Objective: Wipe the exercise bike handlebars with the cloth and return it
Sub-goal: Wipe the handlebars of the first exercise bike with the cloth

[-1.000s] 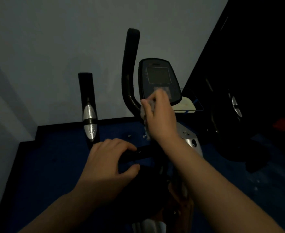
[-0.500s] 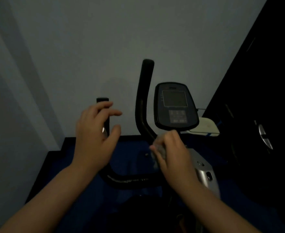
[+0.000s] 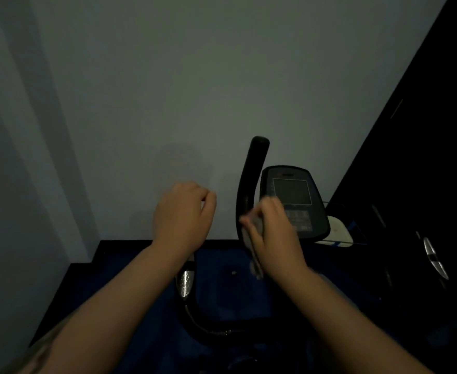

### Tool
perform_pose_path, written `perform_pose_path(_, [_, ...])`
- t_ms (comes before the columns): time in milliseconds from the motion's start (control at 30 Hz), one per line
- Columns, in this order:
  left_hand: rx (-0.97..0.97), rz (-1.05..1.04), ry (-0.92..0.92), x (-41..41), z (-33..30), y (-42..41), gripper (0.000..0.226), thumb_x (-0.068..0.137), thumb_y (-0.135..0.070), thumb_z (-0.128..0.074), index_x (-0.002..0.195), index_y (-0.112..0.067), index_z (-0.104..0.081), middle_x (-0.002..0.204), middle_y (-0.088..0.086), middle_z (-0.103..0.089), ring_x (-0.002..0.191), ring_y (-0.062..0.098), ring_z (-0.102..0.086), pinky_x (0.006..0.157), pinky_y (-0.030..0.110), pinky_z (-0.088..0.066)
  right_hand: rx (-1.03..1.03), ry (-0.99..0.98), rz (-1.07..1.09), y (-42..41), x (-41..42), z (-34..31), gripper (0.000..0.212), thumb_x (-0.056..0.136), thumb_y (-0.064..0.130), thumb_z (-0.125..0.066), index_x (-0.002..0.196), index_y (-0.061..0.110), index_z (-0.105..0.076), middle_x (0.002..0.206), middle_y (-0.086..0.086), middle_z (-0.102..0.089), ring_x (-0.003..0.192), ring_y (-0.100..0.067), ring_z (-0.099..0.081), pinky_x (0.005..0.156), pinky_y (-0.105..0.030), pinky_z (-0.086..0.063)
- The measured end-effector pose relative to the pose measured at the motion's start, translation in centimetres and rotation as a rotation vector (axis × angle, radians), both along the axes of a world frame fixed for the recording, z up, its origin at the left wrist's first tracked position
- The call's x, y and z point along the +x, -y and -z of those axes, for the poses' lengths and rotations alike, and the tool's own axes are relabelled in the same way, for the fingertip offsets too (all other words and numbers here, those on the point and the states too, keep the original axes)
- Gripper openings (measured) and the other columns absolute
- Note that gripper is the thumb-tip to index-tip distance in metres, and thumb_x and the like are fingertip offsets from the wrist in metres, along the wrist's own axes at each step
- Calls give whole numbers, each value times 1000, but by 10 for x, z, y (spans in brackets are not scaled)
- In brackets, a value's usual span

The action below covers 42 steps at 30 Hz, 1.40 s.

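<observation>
A: Though the dim light blurs it, can any writing be read on the dark oval console with the grey screen (image 3: 293, 201)?

B: No; the marks above the screen and the button rows below it are too small and murky to read.

A: Where is the pale grey cloth (image 3: 254, 247)?

B: It is bunched in the right hand (image 3: 271, 236), whose fingers are curled tight around it, pressing it against the tall black curved right handlebar (image 3: 253, 174), low on its upright. A strip of cloth hangs below the fist.

A: And the left hand (image 3: 182, 214)?

B: Closed into a loose fist where the shorter left handlebar (image 3: 186, 290) rises; the hand hides the bar's top, so I cannot tell whether it grips anything. A silver sensor pad (image 3: 184, 284) shows below the wrist.

A: What else is nearby?

B: A white flat device (image 3: 339, 230) sits just behind the console. A dark cabinet (image 3: 424, 184) fills the right side, close to the bike. The plain grey wall (image 3: 168, 90) stands ahead, above a blue floor (image 3: 222, 279) with a black border; open room lies left of the bars.
</observation>
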State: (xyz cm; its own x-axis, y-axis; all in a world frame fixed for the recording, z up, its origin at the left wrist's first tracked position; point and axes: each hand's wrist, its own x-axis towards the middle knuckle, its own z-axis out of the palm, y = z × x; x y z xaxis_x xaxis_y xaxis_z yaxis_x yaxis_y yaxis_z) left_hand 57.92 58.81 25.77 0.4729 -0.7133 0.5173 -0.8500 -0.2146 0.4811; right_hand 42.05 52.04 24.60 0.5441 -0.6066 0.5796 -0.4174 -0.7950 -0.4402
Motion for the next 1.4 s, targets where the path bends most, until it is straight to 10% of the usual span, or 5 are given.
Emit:
perform_pose_path(667, [-89,90,14,8,6,0,22,91,-23,-57,73,-16,-68,73,-5,-59,72,16,-52,67,27,-31,147,63,-69,8,-12,-10,18,92,21,-58,77,19,-48,81,-1,-52,71,1,-53,61,-9,-41])
perform_pose_path(867, [-73,77,25,7,6,2,23,91,-25,-56,73,-17,-67,72,-6,-58,71,13,-49,67,27,-29,338,754,7,51,51,-78,10,96,24,-49,92,17,-43,92,-8,-61,80,-10,-62,67,-23,-54])
perform_pose_path(1000, [-71,69,11,8,6,2,24,91,-27,-55,71,-18,-66,71,-7,-57,70,12,-48,67,26,-29,323,501,53,32,42,-16,12,96,24,-50,91,21,-39,88,2,-55,74,10,-52,61,-8,-40])
perform_pose_path(1167, [-69,54,32,7,5,2,27,91,-27,-55,69,-18,-65,69,-7,-57,68,12,-48,65,26,-27,322,702,64,53,46,-71,12,96,30,-49,93,22,-41,96,-10,-61,85,-16,-62,67,-28,-52])
perform_pose_path(1400, [-53,82,-6,8,3,0,28,92,-28,-53,68,-17,-64,69,-7,-56,69,13,-51,63,26,-30,252,427,125,36,37,-37,15,95,29,-51,90,24,-38,95,-3,-55,83,-10,-55,61,-10,-42])
